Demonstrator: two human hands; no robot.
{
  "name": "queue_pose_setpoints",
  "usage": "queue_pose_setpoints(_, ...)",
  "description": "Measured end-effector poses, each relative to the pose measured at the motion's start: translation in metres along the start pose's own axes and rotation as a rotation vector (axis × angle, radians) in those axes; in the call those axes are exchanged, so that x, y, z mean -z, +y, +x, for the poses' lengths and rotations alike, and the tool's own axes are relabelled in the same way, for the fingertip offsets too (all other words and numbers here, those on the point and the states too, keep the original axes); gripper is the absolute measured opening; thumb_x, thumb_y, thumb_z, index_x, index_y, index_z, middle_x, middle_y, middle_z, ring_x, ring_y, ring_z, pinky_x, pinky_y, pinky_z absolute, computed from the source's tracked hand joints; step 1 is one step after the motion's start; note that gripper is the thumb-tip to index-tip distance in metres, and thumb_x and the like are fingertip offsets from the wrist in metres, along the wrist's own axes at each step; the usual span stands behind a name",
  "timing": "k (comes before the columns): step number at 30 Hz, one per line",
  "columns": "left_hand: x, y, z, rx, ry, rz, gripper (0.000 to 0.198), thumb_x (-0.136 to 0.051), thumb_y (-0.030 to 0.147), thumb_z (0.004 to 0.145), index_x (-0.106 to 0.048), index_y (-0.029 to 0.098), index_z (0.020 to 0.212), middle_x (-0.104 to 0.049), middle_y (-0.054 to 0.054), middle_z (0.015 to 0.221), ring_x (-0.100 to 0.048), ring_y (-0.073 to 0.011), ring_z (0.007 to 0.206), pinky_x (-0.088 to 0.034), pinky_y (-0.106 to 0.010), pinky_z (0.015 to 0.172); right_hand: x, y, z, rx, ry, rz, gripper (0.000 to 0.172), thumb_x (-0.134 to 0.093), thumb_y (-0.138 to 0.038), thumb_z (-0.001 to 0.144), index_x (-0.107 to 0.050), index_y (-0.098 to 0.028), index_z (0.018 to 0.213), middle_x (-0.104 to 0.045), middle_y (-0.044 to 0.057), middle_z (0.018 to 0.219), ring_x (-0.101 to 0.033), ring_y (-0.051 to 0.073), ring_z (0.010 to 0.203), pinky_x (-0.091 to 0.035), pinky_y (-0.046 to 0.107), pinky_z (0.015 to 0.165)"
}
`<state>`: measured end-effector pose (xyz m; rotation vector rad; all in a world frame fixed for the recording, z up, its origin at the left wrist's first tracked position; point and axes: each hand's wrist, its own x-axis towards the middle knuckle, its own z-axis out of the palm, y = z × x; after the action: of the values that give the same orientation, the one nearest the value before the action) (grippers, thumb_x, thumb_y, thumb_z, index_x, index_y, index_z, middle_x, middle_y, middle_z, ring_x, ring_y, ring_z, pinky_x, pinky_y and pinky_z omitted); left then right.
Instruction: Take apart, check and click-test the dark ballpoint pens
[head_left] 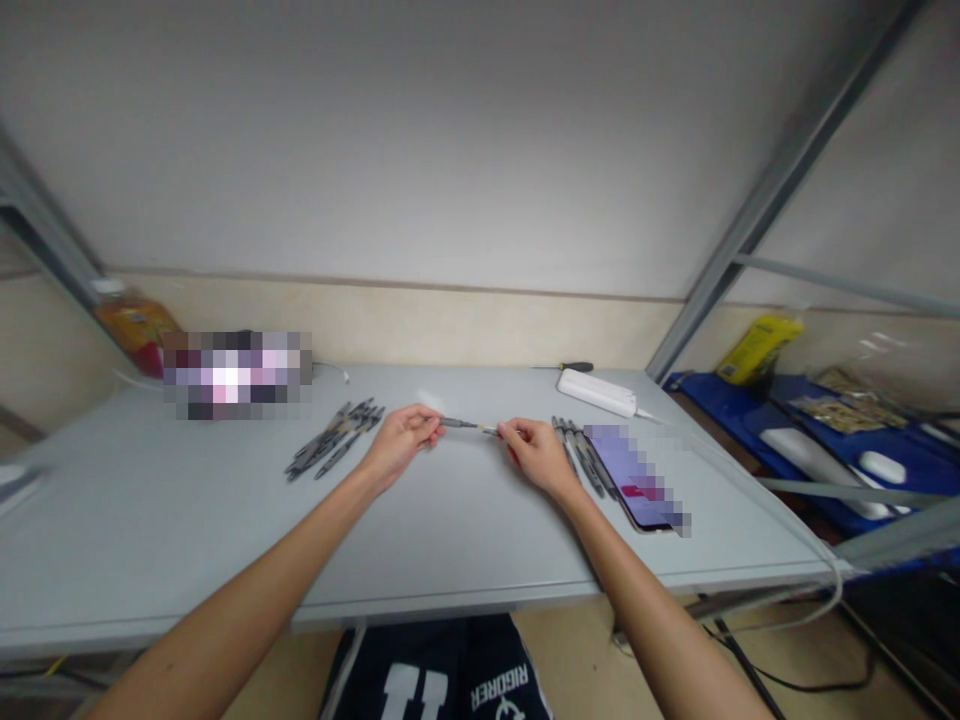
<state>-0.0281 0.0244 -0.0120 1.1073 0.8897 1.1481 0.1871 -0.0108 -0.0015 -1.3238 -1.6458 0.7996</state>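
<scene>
A slim grey pen (459,423) stretches nearly level between my hands above the desk, with a yellowish part showing near its right side. My left hand (405,440) pinches its left end between thumb and fingers. At the other end, my right hand (537,452) has its fingertips closed on the pen's thin tip. Whether the pen is in one piece or two, I cannot tell. Beside my left hand lies a loose pile of grey pens (330,443). Several more grey pens (589,462) lie by my right hand, partly hidden by it.
A phone (626,475) lies right of the pens. Behind it are a white power strip (598,392) with a cable and a screwdriver (577,367). At back left stands a bottle (139,325) near a blurred-out object (238,375). A blue shelf (694,395) holds items at right.
</scene>
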Motion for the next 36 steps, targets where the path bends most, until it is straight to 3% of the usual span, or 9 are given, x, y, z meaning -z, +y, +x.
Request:
queue_pose_setpoints(12, -0.001, -0.004, 0.000, -0.213, -0.006, 0.223, 0.027, -0.072, 0.035, 0.064, -0.061, 0.013, 0.076, -0.065, -0.003, 0.064, -0.055, -0.0104, 0.054, -0.041, -0.023, 0.055, 0.000, 0.002, 0.002, -0.224, -0.125, 0.431, 0.041, -0.053, -0.054, 0.075, -0.050, -0.018, 0.056, -0.036, -0.008, 0.033, -0.024, 0.005, 0.030, -0.016, 0.021, 0.035)
queue_pose_setpoints(17, -0.006, -0.001, -0.004, -0.250, -0.019, 0.273, 0.025, -0.070, 0.034, 0.066, -0.061, 0.013, 0.079, -0.066, -0.004, 0.067, -0.059, -0.0126, 0.062, -0.044, -0.025, 0.060, -0.001, 0.001, 0.002, -0.258, -0.082, 0.583, 0.043, -0.055, -0.052, 0.074, -0.044, -0.019, 0.050, -0.031, -0.009, 0.033, -0.021, 0.005, 0.030, -0.013, 0.021, 0.035)
queue_pose_setpoints(21, -0.009, 0.003, -0.006, -0.191, -0.050, 0.239, 0.028, -0.070, 0.036, 0.066, -0.060, 0.014, 0.080, -0.065, -0.003, 0.068, -0.057, -0.0114, 0.060, -0.044, -0.024, 0.060, -0.001, -0.001, 0.002, -0.267, -0.012, 0.554, 0.044, -0.053, -0.055, 0.074, -0.047, -0.018, 0.052, -0.033, -0.008, 0.035, -0.027, 0.006, 0.032, -0.017, 0.020, 0.035)
queue_pose_setpoints(25, -0.010, 0.006, -0.005, -0.149, -0.033, 0.199, 0.029, -0.072, 0.036, 0.064, -0.059, 0.014, 0.077, -0.063, -0.002, 0.067, -0.055, -0.0102, 0.059, -0.043, -0.024, 0.060, -0.001, -0.005, 0.000, -0.223, -0.049, 0.452, 0.045, -0.051, -0.057, 0.075, -0.048, -0.018, 0.055, -0.036, -0.007, 0.037, -0.028, 0.006, 0.033, -0.020, 0.020, 0.036)
queue_pose_setpoints(29, -0.008, 0.005, -0.003, -0.104, 0.015, 0.142, 0.030, -0.073, 0.038, 0.061, -0.059, 0.014, 0.072, -0.061, -0.001, 0.062, -0.052, -0.0091, 0.054, -0.040, -0.023, 0.057, -0.002, -0.006, -0.001, -0.117, -0.027, 0.324, 0.031, -0.065, -0.048, 0.068, -0.054, -0.018, 0.073, -0.039, -0.009, 0.040, -0.029, 0.006, 0.036, -0.021, 0.020, 0.037)
queue_pose_setpoints(32, -0.007, 0.006, -0.003, -0.025, 0.029, 0.065, 0.032, -0.075, 0.038, 0.058, -0.059, 0.013, 0.069, -0.059, 0.000, 0.058, -0.051, -0.0083, 0.051, -0.039, -0.023, 0.054, -0.003, -0.005, 0.000, -0.044, 0.024, 0.255, 0.032, -0.066, -0.041, 0.067, -0.059, -0.018, 0.089, -0.048, -0.007, 0.048, -0.037, 0.008, 0.041, -0.028, 0.020, 0.040)
queue_pose_setpoints(36, -0.008, 0.007, -0.004, 0.049, -0.002, 0.004, 0.032, -0.076, 0.037, 0.057, -0.058, 0.013, 0.068, -0.059, 0.000, 0.057, -0.050, -0.0072, 0.049, -0.038, -0.022, 0.053, -0.003, -0.003, 0.000, -0.017, 0.067, 0.135, 0.026, -0.060, -0.039, 0.072, -0.064, -0.017, 0.085, -0.056, -0.001, 0.054, -0.046, 0.012, 0.047, -0.033, 0.022, 0.043)
